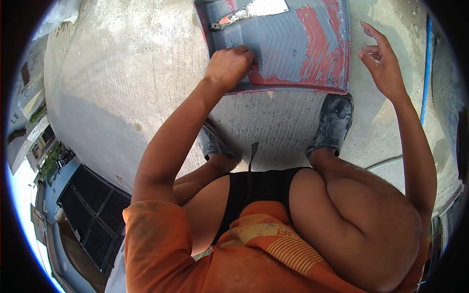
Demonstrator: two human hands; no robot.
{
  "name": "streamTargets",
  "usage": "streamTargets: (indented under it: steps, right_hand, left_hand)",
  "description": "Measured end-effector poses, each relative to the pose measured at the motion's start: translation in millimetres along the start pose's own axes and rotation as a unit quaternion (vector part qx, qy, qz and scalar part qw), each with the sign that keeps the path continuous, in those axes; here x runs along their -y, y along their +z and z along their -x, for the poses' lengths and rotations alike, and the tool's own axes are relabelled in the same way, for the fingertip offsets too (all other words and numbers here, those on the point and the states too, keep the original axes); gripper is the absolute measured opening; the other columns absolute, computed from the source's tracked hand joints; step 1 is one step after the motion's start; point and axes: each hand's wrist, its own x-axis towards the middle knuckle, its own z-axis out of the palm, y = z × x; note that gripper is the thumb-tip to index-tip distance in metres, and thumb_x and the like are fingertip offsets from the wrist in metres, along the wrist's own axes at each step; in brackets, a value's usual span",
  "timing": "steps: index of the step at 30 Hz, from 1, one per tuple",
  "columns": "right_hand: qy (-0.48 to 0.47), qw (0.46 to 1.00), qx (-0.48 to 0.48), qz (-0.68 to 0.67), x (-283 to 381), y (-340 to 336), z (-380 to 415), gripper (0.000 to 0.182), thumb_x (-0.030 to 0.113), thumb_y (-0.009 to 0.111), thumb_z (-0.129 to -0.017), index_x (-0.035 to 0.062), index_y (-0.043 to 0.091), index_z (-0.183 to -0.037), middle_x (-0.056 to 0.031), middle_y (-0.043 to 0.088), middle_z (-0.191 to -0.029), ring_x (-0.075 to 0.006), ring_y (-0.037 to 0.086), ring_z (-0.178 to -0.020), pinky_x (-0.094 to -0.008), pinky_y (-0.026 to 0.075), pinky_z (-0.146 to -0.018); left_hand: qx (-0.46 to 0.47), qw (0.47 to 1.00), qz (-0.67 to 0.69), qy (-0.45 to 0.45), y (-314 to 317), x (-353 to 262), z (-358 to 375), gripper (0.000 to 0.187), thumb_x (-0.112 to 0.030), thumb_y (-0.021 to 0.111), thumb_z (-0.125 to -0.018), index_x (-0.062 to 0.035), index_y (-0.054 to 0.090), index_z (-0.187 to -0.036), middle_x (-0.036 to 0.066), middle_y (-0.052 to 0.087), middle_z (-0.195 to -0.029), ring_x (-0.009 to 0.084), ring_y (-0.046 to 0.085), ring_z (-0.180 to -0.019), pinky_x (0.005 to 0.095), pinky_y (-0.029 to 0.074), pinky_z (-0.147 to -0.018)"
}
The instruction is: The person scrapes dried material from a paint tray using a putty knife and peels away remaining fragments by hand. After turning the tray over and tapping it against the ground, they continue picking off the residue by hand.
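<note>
A grey paint tray [278,46] smeared with red paint lies on the concrete ahead of my feet. Over its near left corner, my left hand [228,67] is closed with the knuckles up; whatever its fingers hold, if anything, is hidden beneath them. A paint-stained putty knife [266,7] rests across the far part of the tray, its wide blade pointing right. My right hand [383,66] hovers to the right of the tray, apart from it, with bent fingers spread and nothing in them.
Dusty black shoes [337,119] are on my feet, close to the tray's near edge. Rough concrete floor [112,68] spreads to the left. A blue hose [428,68] runs along the right side. A dark metal gate [95,215] stands at lower left.
</note>
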Motion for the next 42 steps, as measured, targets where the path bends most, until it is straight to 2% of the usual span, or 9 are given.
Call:
streamTargets:
  steps: [13,21,28,30,36,37,39,40,42]
  right_hand:
    - [0.045,0.999,0.014,0.004,-1.5,-3.2,-2.4,0.062,0.017,0.067,-0.102,0.0229,0.044,-0.159,-0.0153,0.052,-0.155,-0.0226,0.069,-0.113,-0.0453,0.051,-0.106]
    - [0.012,1.000,0.014,0.014,-3.9,0.3,4.0,0.061,0.017,0.069,-0.100,0.0270,0.047,-0.157,-0.0137,0.054,-0.149,-0.0223,0.071,-0.109,-0.0396,0.056,-0.096]
    - [0.006,1.000,0.011,0.005,-3.6,-0.7,3.5,0.061,0.016,0.068,-0.100,0.0272,0.047,-0.157,-0.0133,0.055,-0.149,-0.0232,0.070,-0.109,-0.0392,0.056,-0.095]
    - [0.002,1.000,0.010,-0.004,-3.0,-0.7,4.0,0.061,0.015,0.068,-0.100,0.0272,0.047,-0.157,-0.0132,0.055,-0.148,-0.0231,0.070,-0.109,-0.0391,0.056,-0.095]
    - [0.003,1.000,0.008,0.007,-1.3,-0.2,5.2,0.061,0.014,0.068,-0.100,0.0270,0.047,-0.157,-0.0131,0.055,-0.148,-0.0223,0.070,-0.109,-0.0383,0.057,-0.094]
    - [0.010,1.000,0.011,0.006,1.1,-0.2,5.7,0.061,0.014,0.068,-0.101,0.0269,0.047,-0.157,-0.0130,0.054,-0.148,-0.0223,0.070,-0.109,-0.0379,0.057,-0.094]
    - [0.018,1.000,0.014,0.005,1.1,-1.1,5.9,0.061,0.014,0.068,-0.101,0.0269,0.047,-0.157,-0.0128,0.054,-0.149,-0.0222,0.070,-0.109,-0.0375,0.057,-0.093]
    - [0.011,1.000,0.011,0.010,-0.1,-0.8,6.3,0.061,0.014,0.068,-0.100,0.0267,0.047,-0.156,-0.0127,0.054,-0.148,-0.0221,0.070,-0.108,-0.0372,0.057,-0.092]
    - [0.006,1.000,0.008,0.013,-2.2,0.4,7.5,0.061,0.014,0.068,-0.100,0.0266,0.047,-0.156,-0.0125,0.054,-0.148,-0.0220,0.070,-0.108,-0.0370,0.057,-0.092]
  left_hand:
    - [-0.077,0.995,-0.039,0.058,5.9,-2.3,-1.2,0.011,-0.020,0.071,-0.085,-0.0119,0.064,-0.083,0.005,0.066,-0.082,0.0276,0.071,-0.071,0.0421,0.058,-0.065]
    - [-0.098,0.987,0.107,-0.075,-8.8,-7.5,-7.3,0.012,-0.017,0.069,-0.089,-0.0072,0.066,-0.094,0.009,0.069,-0.091,0.0356,0.069,-0.081,0.0444,0.057,-0.073]
    - [-0.101,0.967,0.233,-0.014,-4.2,-1.3,-10.7,0.006,-0.009,0.063,-0.098,-0.0039,0.060,-0.100,0.015,0.071,-0.097,0.0290,0.073,-0.084,0.0372,0.059,-0.076]
    - [-0.024,0.846,0.494,-0.200,-6.8,-8.2,-9.0,0.008,-0.010,0.055,-0.106,-0.0026,0.056,-0.103,0.012,0.072,-0.100,0.0198,0.074,-0.087,0.0325,0.060,-0.078]
    - [-0.057,0.722,0.651,-0.228,9.9,2.0,-11.9,0.009,-0.009,0.057,-0.105,-0.0009,0.056,-0.103,0.010,0.071,-0.099,0.0156,0.071,-0.088,0.0318,0.060,-0.079]
    - [-0.057,0.722,0.651,-0.227,6.6,1.2,-11.7,0.009,-0.009,0.057,-0.105,-0.0009,0.056,-0.103,0.010,0.071,-0.099,0.0156,0.071,-0.088,0.0318,0.060,-0.079]
    - [-0.042,0.878,0.436,-0.191,-1.4,-0.1,-11.1,0.013,-0.011,0.068,-0.098,-0.0009,0.061,-0.104,0.011,0.070,-0.097,0.0191,0.072,-0.086,0.0349,0.059,-0.081]
    - [-0.041,0.879,0.436,-0.190,-5.4,-0.4,-11.1,0.013,-0.011,0.068,-0.098,-0.0009,0.061,-0.104,0.011,0.070,-0.097,0.0191,0.072,-0.086,0.0349,0.059,-0.081]
    - [-0.068,0.975,0.212,-0.017,-11.5,-1.1,-9.8,0.021,-0.011,0.075,-0.089,-0.0021,0.067,-0.106,0.012,0.069,-0.097,0.0266,0.073,-0.087,0.0386,0.058,-0.082]
